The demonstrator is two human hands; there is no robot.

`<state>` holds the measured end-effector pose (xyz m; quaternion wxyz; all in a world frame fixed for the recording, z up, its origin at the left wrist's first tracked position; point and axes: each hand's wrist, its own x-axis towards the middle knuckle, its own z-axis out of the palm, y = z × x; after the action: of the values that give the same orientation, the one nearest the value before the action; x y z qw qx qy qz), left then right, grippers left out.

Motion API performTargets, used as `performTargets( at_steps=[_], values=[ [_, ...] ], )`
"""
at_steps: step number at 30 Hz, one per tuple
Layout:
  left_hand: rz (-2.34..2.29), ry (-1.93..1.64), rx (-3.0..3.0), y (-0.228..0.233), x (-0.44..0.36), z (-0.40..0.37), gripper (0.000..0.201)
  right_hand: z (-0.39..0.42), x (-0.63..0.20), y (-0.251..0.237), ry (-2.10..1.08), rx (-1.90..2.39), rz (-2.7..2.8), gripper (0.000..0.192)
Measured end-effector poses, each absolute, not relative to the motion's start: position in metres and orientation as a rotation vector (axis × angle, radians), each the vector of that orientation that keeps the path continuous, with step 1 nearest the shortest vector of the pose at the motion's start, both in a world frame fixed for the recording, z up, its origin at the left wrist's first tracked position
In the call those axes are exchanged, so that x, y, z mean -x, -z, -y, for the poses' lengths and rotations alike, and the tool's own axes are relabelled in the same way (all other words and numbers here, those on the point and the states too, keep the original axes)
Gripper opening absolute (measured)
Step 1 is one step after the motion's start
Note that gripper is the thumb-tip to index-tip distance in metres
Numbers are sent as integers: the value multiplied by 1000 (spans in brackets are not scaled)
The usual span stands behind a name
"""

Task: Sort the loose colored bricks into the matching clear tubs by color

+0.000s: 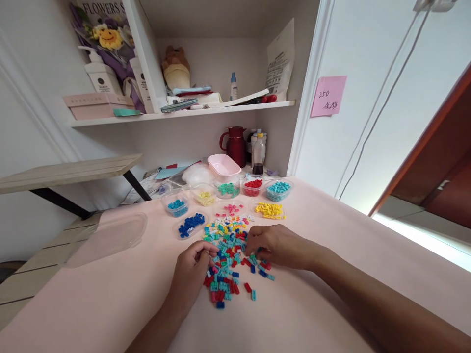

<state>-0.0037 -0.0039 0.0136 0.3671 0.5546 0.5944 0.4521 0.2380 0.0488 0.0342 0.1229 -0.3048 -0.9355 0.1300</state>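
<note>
A loose heap of small mixed-colour toy building bricks [230,252] lies on the pink-covered table. At its left edge is my left hand [193,262], its fingers curled in and thumb close to the index finger; what they hold, if anything, is too small to make out. My right hand [274,245] reaches over the heap's right side, fingers bent down among the bricks and the thumb apart from them. Behind the heap, dark blue bricks [191,225] fill a clear tray, and yellow bricks [270,210] fill another. Pink bricks [233,209] lie loosely between these trays.
Farther back stand clear tubs of blue bricks [176,206], pale yellow bricks [206,198], green bricks [228,189], red bricks [253,186] and turquoise bricks [278,189]. A pink basin [224,166], red jug [236,147] and bottle [258,152] are behind. A clear lid [110,235] lies left.
</note>
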Motion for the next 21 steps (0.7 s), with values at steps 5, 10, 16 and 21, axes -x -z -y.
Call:
performTargets(
  at_steps=[5, 10, 16, 21],
  values=[
    [-1536, -1146, -1420, -16, 2, 6, 23, -50, -239, -32, -407, 879, 2731, 36],
    [-1531, -1127, -1446, -13, 4, 4, 23, -51, -238, -31, -437, 950, 2699, 29],
    [-1546, -1099, -1478, -11, 5, 3, 23, -54, -232, -30, -588, 1097, 2511, 17],
    [-1531, -1084, -1491, -10, 6, 3, 24, -55, -226, -28, -1220, 1031, 1972, 13]
  ],
)
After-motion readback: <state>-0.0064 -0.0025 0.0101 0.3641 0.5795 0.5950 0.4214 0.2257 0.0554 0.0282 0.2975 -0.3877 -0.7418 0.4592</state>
